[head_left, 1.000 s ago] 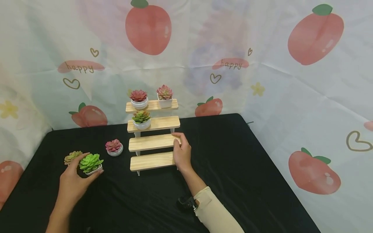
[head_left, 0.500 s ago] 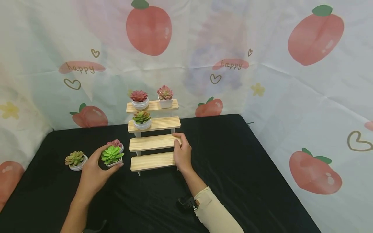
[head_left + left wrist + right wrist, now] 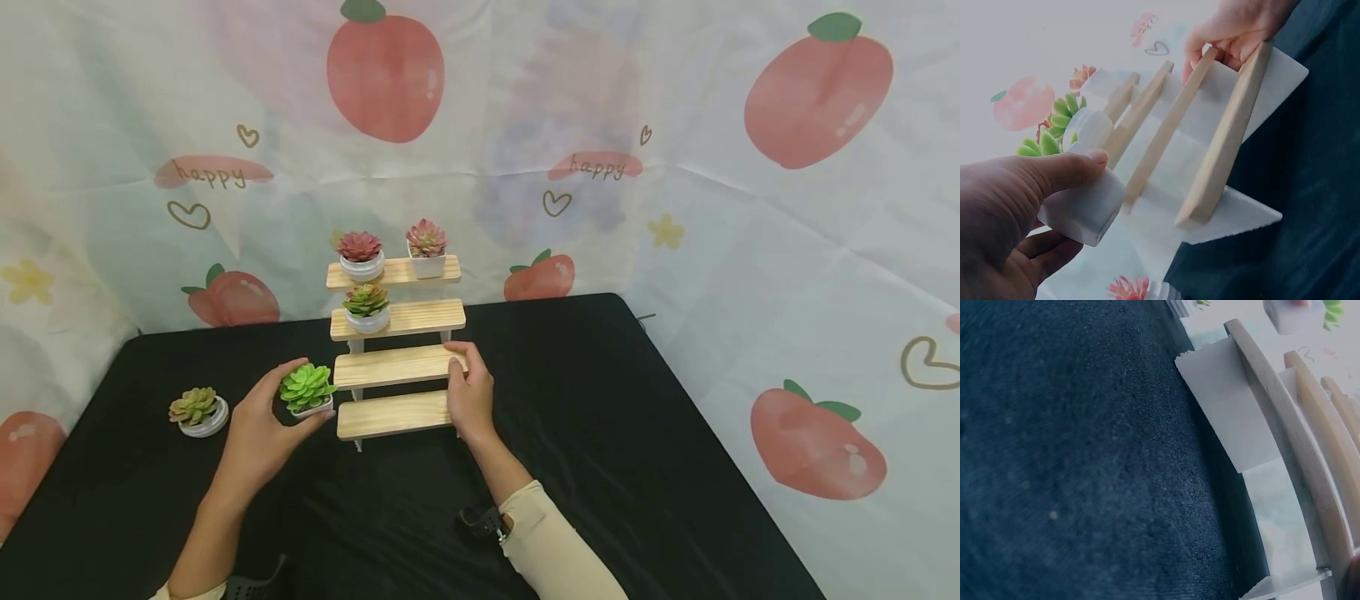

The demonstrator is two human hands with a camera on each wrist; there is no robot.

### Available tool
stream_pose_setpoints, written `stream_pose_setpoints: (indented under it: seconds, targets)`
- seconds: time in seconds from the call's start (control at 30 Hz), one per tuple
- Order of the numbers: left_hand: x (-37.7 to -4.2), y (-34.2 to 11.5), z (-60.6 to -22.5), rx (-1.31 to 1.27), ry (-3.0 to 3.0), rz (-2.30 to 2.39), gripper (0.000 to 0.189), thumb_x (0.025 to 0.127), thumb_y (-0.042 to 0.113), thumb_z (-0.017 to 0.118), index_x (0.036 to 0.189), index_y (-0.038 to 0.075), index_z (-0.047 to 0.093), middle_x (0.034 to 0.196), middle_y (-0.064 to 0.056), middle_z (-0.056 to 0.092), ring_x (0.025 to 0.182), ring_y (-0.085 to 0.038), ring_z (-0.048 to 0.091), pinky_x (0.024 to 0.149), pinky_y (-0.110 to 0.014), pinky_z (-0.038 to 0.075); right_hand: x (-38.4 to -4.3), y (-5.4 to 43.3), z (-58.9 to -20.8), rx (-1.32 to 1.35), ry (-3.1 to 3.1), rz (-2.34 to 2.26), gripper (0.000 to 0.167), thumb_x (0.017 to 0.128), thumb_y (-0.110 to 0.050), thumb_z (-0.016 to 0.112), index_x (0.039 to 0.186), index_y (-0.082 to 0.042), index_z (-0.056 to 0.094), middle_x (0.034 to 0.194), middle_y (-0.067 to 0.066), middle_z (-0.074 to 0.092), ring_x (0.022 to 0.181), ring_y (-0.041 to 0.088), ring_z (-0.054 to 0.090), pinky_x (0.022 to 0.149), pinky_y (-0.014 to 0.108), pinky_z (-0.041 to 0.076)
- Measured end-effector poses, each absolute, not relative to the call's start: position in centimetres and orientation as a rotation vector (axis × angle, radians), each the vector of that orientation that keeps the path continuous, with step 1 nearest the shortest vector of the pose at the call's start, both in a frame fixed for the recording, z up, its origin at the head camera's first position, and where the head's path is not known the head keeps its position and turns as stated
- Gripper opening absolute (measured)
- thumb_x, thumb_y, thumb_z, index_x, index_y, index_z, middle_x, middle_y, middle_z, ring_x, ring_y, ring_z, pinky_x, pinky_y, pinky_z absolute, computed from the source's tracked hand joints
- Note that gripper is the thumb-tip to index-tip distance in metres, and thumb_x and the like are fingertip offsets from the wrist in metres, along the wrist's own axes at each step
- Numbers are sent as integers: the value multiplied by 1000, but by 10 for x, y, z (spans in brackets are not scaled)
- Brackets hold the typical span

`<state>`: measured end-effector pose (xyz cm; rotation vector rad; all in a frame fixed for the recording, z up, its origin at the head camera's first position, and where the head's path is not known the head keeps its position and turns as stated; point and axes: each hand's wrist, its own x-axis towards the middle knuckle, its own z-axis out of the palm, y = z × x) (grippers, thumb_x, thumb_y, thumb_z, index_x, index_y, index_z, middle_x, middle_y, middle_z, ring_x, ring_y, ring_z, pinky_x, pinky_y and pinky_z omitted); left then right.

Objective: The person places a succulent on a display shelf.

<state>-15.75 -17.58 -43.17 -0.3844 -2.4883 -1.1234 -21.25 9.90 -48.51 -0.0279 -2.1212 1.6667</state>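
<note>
Green plant (image 3: 307,390), white square pot, now at the stand's left end, roughly 9 o'clock (dial centred on the stand (image 3: 393,414), 12 pointing away from the person). Change over the last second: plant carried across from beside the olive plant (image 3: 198,412), which sits farther out toward 9 on the black cloth (image 3: 600,433). Left hand (image 3: 262,425) grasps the pot; left wrist view shows thumb over the near side, fingers beneath. Contact between pot and planks: cannot tell. Right hand (image 3: 472,400), at 4 o'clock, grips the plank ends; neither it nor the stand has shifted appreciably. Magenta plant (image 3: 1129,287) was partly visible half a second ago, now masked in the head view by hand and green plant; left wrist view still catches it on its lower edge. Stand load unchanged: red plant (image 3: 362,254) at 11, pink plant (image 3: 427,247) between 12 and 1, dark green plant (image 3: 367,308) between 10 and 11, one tier down. Lower two planks bear no pot. Judgement: the carry is largely complete, placement not yet made; the right hand's grip probably steadies the stand.
</note>
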Motion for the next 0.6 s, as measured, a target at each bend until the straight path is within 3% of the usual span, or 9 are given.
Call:
stream_pose_setpoints:
  seconds: [0.6]
  targets:
    - [-175,-140,-418,-513,-2450,-1180,82,72,6,96,143,2,55,138,-20,59,125,-39,57,100,-61,45,-212,99,-484,-29,-2107,1665,29,103,-5,50,122,-10,70,71,2,51,44,8,39,45,27,34]
